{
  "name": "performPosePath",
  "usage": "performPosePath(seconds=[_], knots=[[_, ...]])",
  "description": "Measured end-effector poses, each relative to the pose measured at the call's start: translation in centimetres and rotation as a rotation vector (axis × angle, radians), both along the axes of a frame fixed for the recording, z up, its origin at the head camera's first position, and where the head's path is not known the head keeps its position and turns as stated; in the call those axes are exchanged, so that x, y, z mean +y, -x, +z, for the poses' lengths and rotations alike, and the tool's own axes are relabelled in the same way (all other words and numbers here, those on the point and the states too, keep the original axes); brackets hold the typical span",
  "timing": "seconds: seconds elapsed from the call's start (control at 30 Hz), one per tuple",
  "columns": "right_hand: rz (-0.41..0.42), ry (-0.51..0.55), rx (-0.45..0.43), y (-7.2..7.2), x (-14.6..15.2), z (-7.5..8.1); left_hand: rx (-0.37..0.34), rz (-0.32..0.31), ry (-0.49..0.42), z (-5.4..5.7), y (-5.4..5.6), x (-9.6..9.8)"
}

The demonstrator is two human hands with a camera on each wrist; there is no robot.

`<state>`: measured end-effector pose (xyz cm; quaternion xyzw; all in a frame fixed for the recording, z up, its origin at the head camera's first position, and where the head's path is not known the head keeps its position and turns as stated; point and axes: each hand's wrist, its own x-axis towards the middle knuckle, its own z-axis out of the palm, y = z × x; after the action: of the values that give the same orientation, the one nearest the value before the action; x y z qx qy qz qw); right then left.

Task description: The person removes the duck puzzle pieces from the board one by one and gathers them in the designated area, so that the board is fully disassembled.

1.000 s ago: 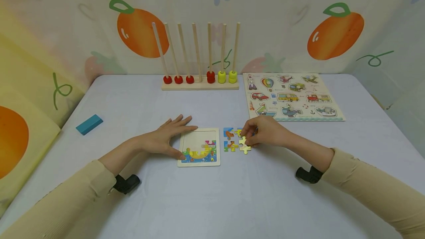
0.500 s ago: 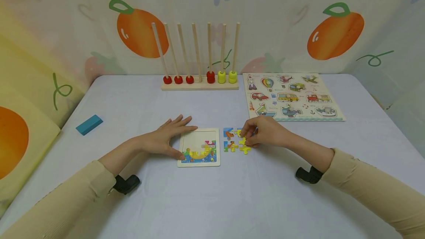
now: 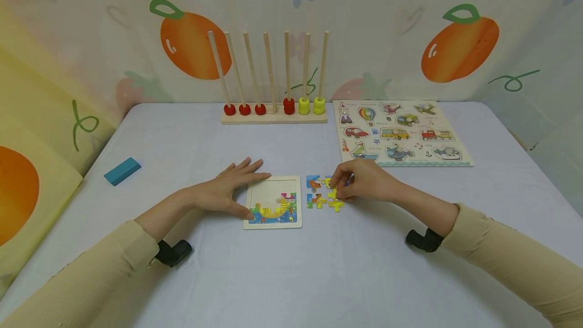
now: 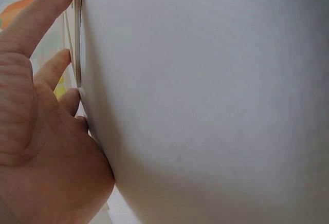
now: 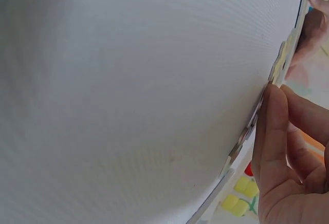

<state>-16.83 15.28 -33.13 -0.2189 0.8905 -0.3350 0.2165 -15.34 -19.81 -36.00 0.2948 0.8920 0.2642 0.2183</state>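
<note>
A small square puzzle tray (image 3: 273,226) lies on the table, its lower part filled with a yellow and blue picture. Across its left side my left hand (image 3: 223,189) is spread, thumb on the lower left corner and a finger at the top edge. Right of the tray, loose jigsaw pieces (image 3: 315,200) lie close together. My right hand (image 3: 364,181) pinches a yellow jigsaw piece (image 3: 336,204) among them, thumb and fingertips at its upper edge. The fingers partly cover this piece and its neighbours. In the right wrist view, the right hand's fingertips (image 5: 276,93) meet near the table.
Behind stands a wooden counting rack (image 3: 273,119) with upright pegs and red and yellow beads. A vehicle picture board (image 3: 412,145) lies just beyond the right hand. At the left is a blue block (image 3: 123,171). A patterned cloth hangs behind the table.
The yellow piece at the right fingertips looked paler a second ago and is now a stronger yellow. Both hands and the tray have stayed in place.
</note>
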Motion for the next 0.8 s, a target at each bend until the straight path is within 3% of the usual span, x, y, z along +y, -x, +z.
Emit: performPosePath(seconds=[0.23,0.6,0.8], knots=[[-0.006,0.015,0.004,0.0,-0.2,0.1,0.0,-0.002,-0.001,0.1,0.0,0.0],[0.064,0.037,0.06,-0.4,-1.9,0.5,0.001,-0.002,-0.007,0.0,0.0,-0.1],[0.093,0.057,0.03,-0.7,-3.2,0.8,0.002,-0.006,-0.009,0.0,0.0,0.0]])
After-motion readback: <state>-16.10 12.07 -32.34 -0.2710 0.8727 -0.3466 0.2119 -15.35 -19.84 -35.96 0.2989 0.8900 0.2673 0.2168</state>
